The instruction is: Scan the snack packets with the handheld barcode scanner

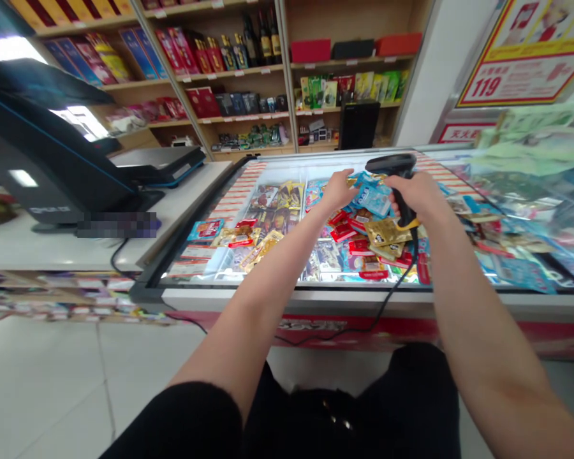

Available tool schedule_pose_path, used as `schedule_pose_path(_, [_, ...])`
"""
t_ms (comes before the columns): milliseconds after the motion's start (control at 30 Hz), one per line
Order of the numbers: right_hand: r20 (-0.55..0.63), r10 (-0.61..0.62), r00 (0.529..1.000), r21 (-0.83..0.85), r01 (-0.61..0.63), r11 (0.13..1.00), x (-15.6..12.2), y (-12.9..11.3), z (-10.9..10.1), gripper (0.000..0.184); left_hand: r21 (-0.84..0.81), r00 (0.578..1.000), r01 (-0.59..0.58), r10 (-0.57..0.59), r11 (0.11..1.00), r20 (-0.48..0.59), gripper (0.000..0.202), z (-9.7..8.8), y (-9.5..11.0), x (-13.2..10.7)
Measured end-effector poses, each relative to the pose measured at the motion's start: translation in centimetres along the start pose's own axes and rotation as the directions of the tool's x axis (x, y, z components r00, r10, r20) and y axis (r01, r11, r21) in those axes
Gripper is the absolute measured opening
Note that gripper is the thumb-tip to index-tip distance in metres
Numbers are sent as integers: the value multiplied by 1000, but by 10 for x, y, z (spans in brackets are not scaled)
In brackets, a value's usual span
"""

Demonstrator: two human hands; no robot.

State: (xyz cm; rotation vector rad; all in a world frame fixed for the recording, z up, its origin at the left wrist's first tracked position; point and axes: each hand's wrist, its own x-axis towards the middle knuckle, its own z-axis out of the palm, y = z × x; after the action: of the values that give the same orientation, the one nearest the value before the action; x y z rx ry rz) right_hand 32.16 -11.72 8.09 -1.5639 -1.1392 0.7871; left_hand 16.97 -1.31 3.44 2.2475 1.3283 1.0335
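Note:
My right hand [418, 194] is closed around the grip of a black barcode scanner [393, 164] with a yellow-trimmed base. The scanner's head points left, above the packets. My left hand [339, 191] has its fingers at the left edge of a blue snack packet [375, 197] and seems to pinch it; the fingertips are partly hidden. Below both hands lies a heap of small packets, among them a gold packet [387, 234] and several red ones [343, 231]. They rest on the glass top of a chest freezer [229, 294].
More packets [519, 261] spread to the right, with blurred greenish sheets [540, 140] behind. A gold-and-red packet group [242, 234] lies left. The scanner cable [382, 306] hangs over the freezer front. A counter [148, 245] at left carries a scale [160, 162]. Stocked shelves [239, 73] stand behind.

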Motion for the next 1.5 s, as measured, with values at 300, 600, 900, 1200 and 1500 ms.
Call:
schedule_pose_path(300, [149, -2, 989, -25, 6, 1000, -11, -5, 42, 20, 402, 959, 199, -262, 894, 110, 75, -63, -37, -71])
schedule_pose_path(600, [360, -94, 928, -91, 136, 987, -21, -15, 108, 25, 615, 789, 442, -609, 654, 80, 117, -158, -80, -172])
schedule_pose_path(900, [436, -117, 892, -143, 198, 970, -26, -21, 143, 23, 631, 653, 598, -757, 495, -25, 136, -193, -133, -200])
schedule_pose_path(1200, [399, -115, 910, -95, 166, 982, -16, -19, 145, 20, 635, 780, 347, -588, 690, 213, 134, -151, -137, -126])
schedule_pose_path(1500, [319, -95, 943, -39, 113, 993, -3, -11, 141, 19, 165, 833, 293, -336, 942, 438, 86, -144, -118, -65])
